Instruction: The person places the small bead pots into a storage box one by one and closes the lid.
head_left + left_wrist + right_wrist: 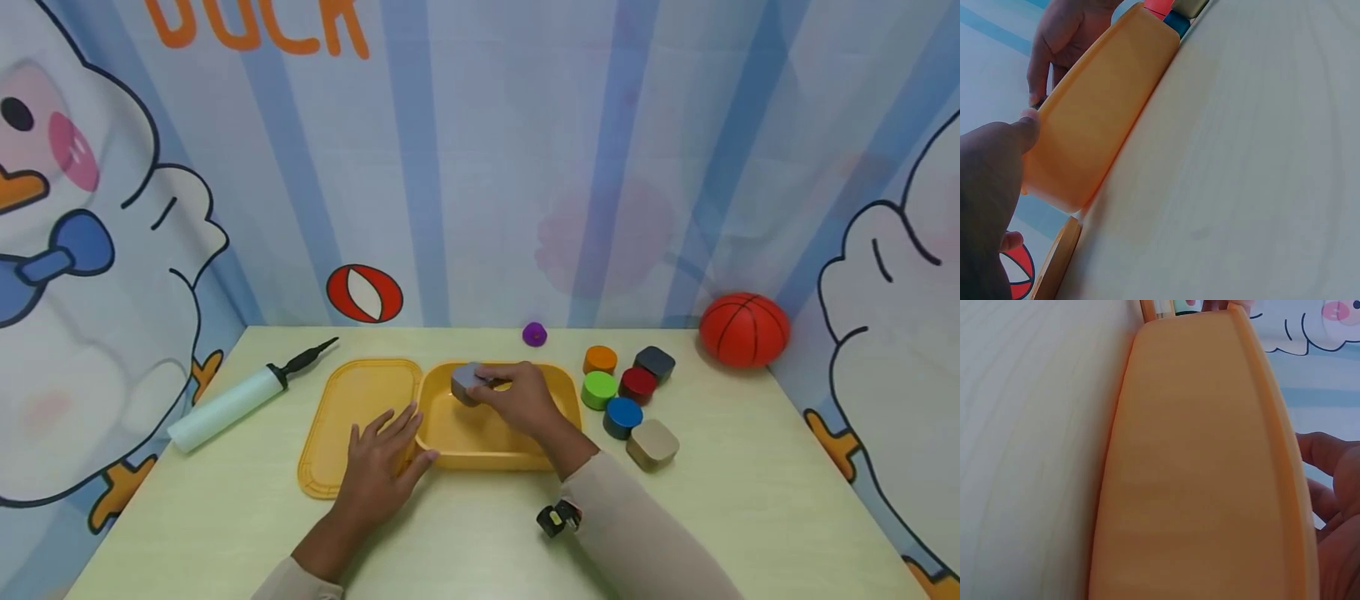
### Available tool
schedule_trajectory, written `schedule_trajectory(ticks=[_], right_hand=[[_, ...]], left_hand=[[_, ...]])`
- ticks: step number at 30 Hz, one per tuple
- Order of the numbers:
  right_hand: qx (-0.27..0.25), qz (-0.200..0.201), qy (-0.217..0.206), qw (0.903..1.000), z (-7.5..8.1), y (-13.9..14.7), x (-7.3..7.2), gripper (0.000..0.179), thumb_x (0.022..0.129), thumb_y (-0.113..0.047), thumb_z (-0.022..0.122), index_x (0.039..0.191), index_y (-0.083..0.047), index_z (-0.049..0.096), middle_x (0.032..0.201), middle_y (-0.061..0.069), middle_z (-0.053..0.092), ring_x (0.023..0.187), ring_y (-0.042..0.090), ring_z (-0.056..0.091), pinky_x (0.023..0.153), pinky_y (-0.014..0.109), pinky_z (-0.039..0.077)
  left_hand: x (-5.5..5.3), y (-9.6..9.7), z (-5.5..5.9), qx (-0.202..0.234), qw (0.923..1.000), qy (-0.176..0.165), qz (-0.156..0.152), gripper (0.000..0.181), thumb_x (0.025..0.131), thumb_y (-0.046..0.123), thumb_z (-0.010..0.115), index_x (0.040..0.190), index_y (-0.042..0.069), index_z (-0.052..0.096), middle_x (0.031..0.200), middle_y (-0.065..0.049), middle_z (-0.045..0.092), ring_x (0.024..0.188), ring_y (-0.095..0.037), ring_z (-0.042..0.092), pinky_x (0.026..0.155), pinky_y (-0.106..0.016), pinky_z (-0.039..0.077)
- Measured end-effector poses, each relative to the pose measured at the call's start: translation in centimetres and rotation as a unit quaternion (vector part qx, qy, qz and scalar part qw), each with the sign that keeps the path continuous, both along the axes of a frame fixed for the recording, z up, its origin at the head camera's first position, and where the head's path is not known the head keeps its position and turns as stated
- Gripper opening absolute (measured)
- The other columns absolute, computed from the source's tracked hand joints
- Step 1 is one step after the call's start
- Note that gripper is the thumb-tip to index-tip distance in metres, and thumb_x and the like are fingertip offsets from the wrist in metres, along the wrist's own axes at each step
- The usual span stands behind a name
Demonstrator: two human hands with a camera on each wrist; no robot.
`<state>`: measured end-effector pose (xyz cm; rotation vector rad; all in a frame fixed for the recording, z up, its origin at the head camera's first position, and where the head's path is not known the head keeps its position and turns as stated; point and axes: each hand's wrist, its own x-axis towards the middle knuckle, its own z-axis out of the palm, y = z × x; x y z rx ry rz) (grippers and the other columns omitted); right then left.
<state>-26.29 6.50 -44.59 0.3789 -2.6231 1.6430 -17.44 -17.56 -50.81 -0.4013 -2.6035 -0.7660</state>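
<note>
My right hand (517,402) pinches a grey rounded block (463,385) between thumb and fingers, inside the left part of a yellow plastic box (498,461). In the right wrist view the box wall (1197,456) hides the block, and only part of the hand (1338,487) shows past the rim. My left hand (382,467) lies over the yellow lid (330,450) with its fingers spread. Its thumb touches the rim at the box's near left corner, as the left wrist view shows too, with the hand (988,169) beside the wall (1097,112).
Right of the box stand small blocks: orange (600,359), green (599,390), red (638,385), dark grey (655,363), blue (622,417) and beige (653,444). A red ball (745,330) sits at the back right, a purple piece (535,334) behind the box, a pale green pump (228,408) at left.
</note>
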Motion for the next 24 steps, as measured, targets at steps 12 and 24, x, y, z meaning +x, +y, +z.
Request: schedule_trajectory(ticks=[12,24], right_hand=[[0.056,-0.021,-0.018,0.9981,-0.9,-2.8,-0.5,0.035,0.093,-0.021,0.089,0.123,-0.003,0.083,0.121,0.017,0.083,0.104,0.029,0.079,0.087,0.041,0.066],[0.076,-0.01,-0.017,0.9969,-1.9,-3.4,-0.4,0.037,0.092,-0.015,0.09,0.124,0.0,0.081,0.126,0.018,0.081,0.107,0.03,0.079,0.089,0.042,0.067]], left_hand=[[-0.1,0.0,0.1,0.013,0.9998,-0.01,-0.005,0.063,0.1,0.039,0.079,0.153,0.009,0.063,0.163,-0.004,0.058,0.152,-0.045,0.053,0.117,-0.091,0.023],[0.0,-0.1,-0.1,0.02,0.9997,-0.004,-0.01,0.063,0.099,0.038,0.08,0.152,0.007,0.064,0.163,-0.006,0.059,0.151,-0.047,0.054,0.115,-0.092,0.025]])
